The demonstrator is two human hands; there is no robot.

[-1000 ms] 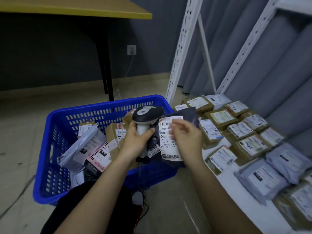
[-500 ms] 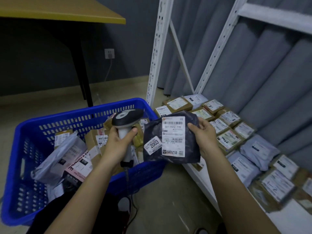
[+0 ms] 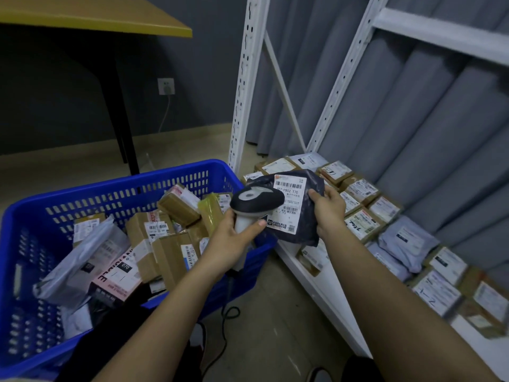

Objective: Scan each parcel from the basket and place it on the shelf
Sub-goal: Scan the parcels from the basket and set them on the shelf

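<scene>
Between basket (image 3: 115, 188) and shelf (image 3: 327, 288), your right hand (image 3: 327, 210) pinches the dark parcel (image 3: 303, 216) label-up so the scanner (image 3: 256, 201), gripped in your left hand (image 3: 234, 238), can read it.

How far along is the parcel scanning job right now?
Done: many labelled parcels already lie on the shelf. In hand: the right hand holds a dark bag parcel while the left hand aims the scanner at its label. Left: the blue basket is still full of boxes and bags.
</scene>
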